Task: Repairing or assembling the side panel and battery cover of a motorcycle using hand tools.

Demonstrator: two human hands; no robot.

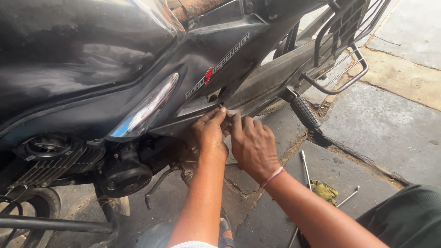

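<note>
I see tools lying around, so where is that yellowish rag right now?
In the head view, the yellow-green rag lies on the stone floor at lower right, beside the long metal rods, just right of the right hand and its forearm.

Both hands side by side beneath side panel [202, 87]: left hand [210, 134] at nine o'clock of right hand [251, 144]. Footpeg [305, 111] at two o'clock of right hand. Rag [324, 190] and rods [306, 167] on floor [390, 133], at four o'clock. Engine [121, 172] at eight o'clock of left hand.
</note>
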